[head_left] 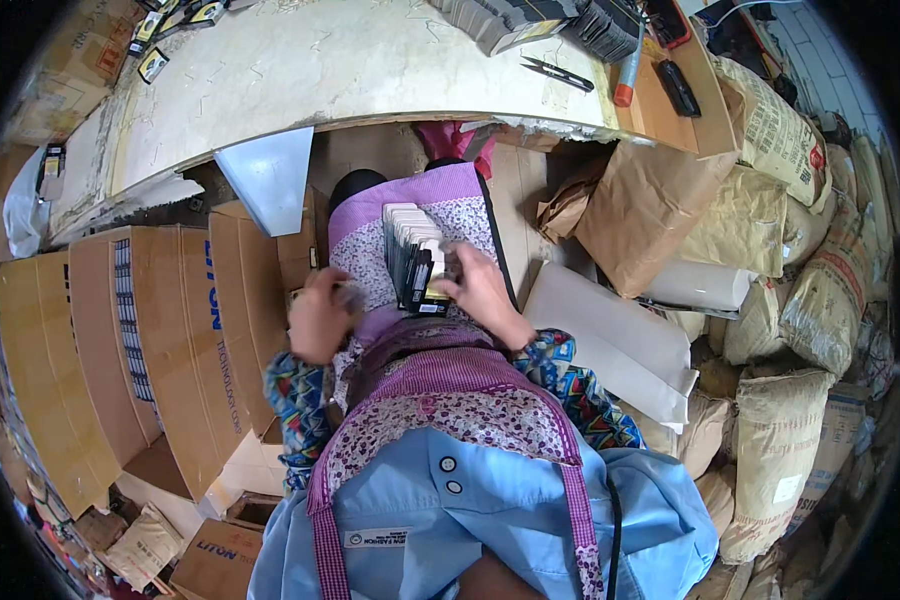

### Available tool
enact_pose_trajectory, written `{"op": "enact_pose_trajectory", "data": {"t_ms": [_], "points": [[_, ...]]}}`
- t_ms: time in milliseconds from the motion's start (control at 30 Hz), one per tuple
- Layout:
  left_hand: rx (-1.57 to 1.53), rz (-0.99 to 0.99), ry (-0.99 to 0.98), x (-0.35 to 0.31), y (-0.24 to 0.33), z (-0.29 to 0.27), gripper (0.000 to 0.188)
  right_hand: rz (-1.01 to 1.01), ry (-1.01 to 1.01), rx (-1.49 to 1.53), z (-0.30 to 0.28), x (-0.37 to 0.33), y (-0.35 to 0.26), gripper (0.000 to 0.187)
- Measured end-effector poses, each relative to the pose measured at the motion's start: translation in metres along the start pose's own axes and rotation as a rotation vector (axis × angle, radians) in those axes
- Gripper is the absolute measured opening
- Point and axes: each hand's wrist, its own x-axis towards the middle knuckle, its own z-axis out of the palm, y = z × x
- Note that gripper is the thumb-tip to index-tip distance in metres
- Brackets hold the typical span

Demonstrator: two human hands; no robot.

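A row of small black-and-white cards (407,235) lies overlapped on my lap, on the purple flowered apron (358,235). The frontmost one, a black card (425,283) with a pale yellowish patch, faces up nearest my body. My right hand (482,292) is closed at the right side of this front end, thumb against the card; a dark blurred bit shows at its fingertips. To the left of the row, apart from it, my left hand (320,316) is held with curled fingers. A small greyish thing (350,297) is at its fingertips, too blurred to name.
A worn white table (370,70) stands ahead, bearing thread snips (558,73), stacked dark cards (510,22) and an orange-ended tube (625,80). Open cardboard boxes (175,300) stand at my left. Brown paper (650,205), white sheets (610,340) and filled sacks (780,450) crowd my right.
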Motion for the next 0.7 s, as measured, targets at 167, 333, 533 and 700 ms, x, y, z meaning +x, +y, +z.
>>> {"op": "enact_pose_trajectory", "data": {"t_ms": [167,333,533,700], "points": [[-0.045,0.171,0.034,0.001,0.005,0.015,0.032,-0.146,0.011,-0.359,0.005,0.001,0.004,0.027],[-0.112,0.337,-0.022,-0.001,0.054,0.055,0.066,-0.061,0.058,0.162,-0.005,0.007,-0.012,0.014],[-0.265,0.043,-0.057,0.005,0.043,0.064,0.062,0.049,-0.055,0.509,-0.002,0.003,-0.011,0.017],[-0.15,0.284,0.179,0.007,0.064,0.064,0.06,0.17,-0.03,0.446,-0.002,0.003,-0.031,0.018]]}}
